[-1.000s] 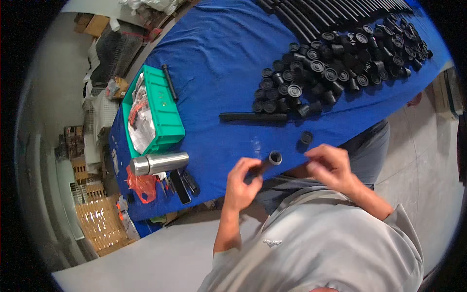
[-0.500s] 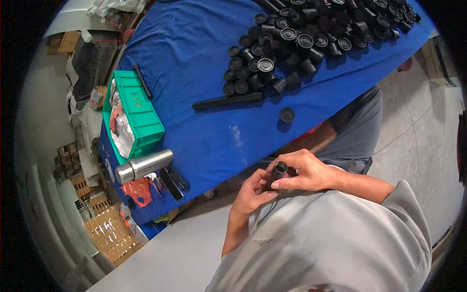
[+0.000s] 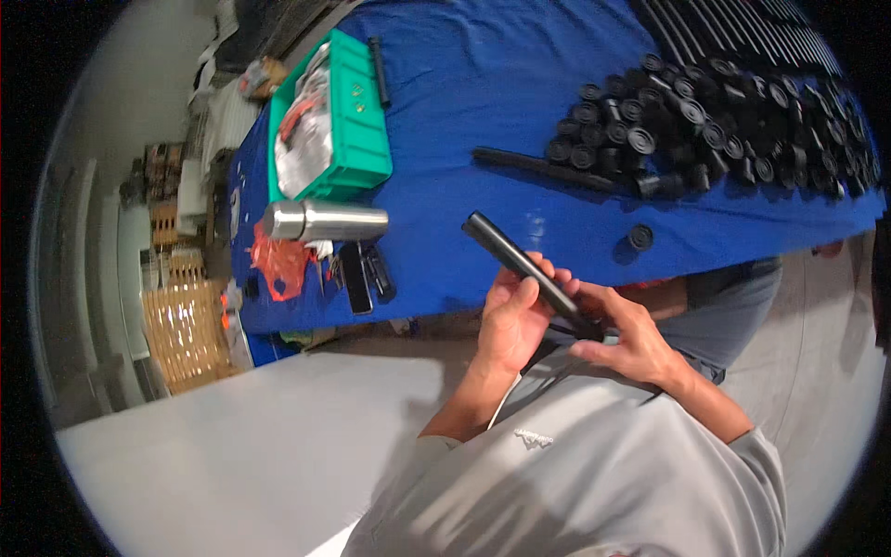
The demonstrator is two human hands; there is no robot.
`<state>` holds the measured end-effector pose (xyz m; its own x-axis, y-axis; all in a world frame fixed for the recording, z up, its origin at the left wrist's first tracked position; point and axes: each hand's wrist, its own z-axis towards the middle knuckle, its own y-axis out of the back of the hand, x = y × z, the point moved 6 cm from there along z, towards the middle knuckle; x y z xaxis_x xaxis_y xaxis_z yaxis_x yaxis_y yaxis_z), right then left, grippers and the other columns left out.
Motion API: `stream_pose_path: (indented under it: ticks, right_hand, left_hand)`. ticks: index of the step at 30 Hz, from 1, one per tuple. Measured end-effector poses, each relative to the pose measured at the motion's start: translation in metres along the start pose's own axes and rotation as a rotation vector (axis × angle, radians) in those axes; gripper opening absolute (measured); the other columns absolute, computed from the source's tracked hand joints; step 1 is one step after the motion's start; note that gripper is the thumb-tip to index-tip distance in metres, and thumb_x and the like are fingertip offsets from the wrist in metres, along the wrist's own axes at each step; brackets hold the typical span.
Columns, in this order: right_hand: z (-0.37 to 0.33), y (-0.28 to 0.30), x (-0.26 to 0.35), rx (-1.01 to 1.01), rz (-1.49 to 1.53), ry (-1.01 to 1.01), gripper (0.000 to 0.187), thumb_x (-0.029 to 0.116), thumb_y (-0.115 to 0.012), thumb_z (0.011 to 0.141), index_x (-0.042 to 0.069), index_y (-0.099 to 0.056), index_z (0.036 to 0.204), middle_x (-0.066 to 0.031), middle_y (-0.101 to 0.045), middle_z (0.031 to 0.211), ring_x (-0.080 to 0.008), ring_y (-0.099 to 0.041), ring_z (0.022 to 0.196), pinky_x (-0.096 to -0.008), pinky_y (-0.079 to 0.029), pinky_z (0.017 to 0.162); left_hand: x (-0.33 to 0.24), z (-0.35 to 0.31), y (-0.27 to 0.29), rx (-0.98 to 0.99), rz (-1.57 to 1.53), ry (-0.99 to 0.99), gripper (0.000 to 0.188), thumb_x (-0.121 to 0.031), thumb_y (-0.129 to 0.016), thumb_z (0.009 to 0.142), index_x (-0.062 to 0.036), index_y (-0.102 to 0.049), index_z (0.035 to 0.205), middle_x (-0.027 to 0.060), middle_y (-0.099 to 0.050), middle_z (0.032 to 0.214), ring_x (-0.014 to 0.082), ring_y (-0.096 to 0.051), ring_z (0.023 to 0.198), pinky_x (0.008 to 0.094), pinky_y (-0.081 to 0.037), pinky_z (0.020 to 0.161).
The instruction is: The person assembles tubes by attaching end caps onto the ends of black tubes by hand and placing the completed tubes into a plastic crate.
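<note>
A black tube (image 3: 512,252) slants across in front of my body, its far end pointing up and left over the blue cloth. My left hand (image 3: 516,320) is closed round its middle, thumb on top. At the tube's near end, my right hand (image 3: 631,332) grips it with thumb and fingers, hiding most of that end. Beyond my hands, one black round cap (image 3: 640,237) sits alone near the table edge. Another dark tube (image 3: 543,171) lies on the cloth beside a large heap of black caps (image 3: 710,135).
On the left stand a green crate (image 3: 360,130) with wrapped contents and a steel flask (image 3: 334,221) lying on its side. Near them are a red plastic bag (image 3: 278,265) and a black phone (image 3: 355,278). Long thin rods (image 3: 733,28) lie at the far right of the blue-covered table (image 3: 436,121).
The tube, earlier upright with its open end facing up, is now tilted lengthwise to the left. My hands have moved apart along it. The whole view has swung left.
</note>
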<state>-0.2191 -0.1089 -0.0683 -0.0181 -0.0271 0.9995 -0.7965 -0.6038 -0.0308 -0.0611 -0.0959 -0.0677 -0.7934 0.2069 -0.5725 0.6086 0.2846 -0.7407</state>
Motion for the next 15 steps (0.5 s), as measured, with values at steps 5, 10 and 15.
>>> stream_pose_path:
  ticks: [5, 10, 15]
  right_hand:
    - [0.006, 0.018, 0.022, -0.142, -0.22, 0.148, 0.054, 0.005, -0.076, 0.077, -0.001, -0.055, 0.127, -0.0179, -0.063, 0.098, -0.0313, -0.064, 0.088, -0.0362, -0.051, 0.078]
    - [0.009, 0.016, 0.023, -0.071, -0.162, 0.167, 0.043, 0.003, -0.073, 0.078, 0.0, -0.06, 0.119, -0.0172, -0.066, 0.095, -0.0343, -0.067, 0.086, -0.0385, -0.052, 0.076]
    - [0.012, 0.016, 0.024, -0.082, -0.116, 0.163, 0.04, 0.003, -0.069, 0.082, 0.002, -0.06, 0.121, -0.0172, -0.068, 0.096, -0.0334, -0.068, 0.088, -0.0393, -0.053, 0.076]
  left_hand:
    - [0.009, -0.001, 0.036, -0.153, -0.043, 0.025, 0.026, -0.015, -0.067, 0.092, -0.0101, -0.058, 0.116, 0.0089, -0.064, 0.113, 0.0269, -0.06, 0.112, 0.0472, -0.047, 0.103]
    - [0.026, -0.009, 0.053, -0.179, 0.05, 0.136, 0.028, -0.03, -0.063, 0.095, -0.0098, -0.06, 0.114, 0.0091, -0.068, 0.11, 0.023, -0.065, 0.105, 0.0444, -0.051, 0.097]
    - [0.037, -0.012, 0.066, -0.178, -0.103, 0.224, 0.036, -0.032, -0.065, 0.094, -0.0076, -0.058, 0.121, 0.0091, -0.067, 0.114, 0.0225, -0.062, 0.111, 0.0434, -0.052, 0.096]
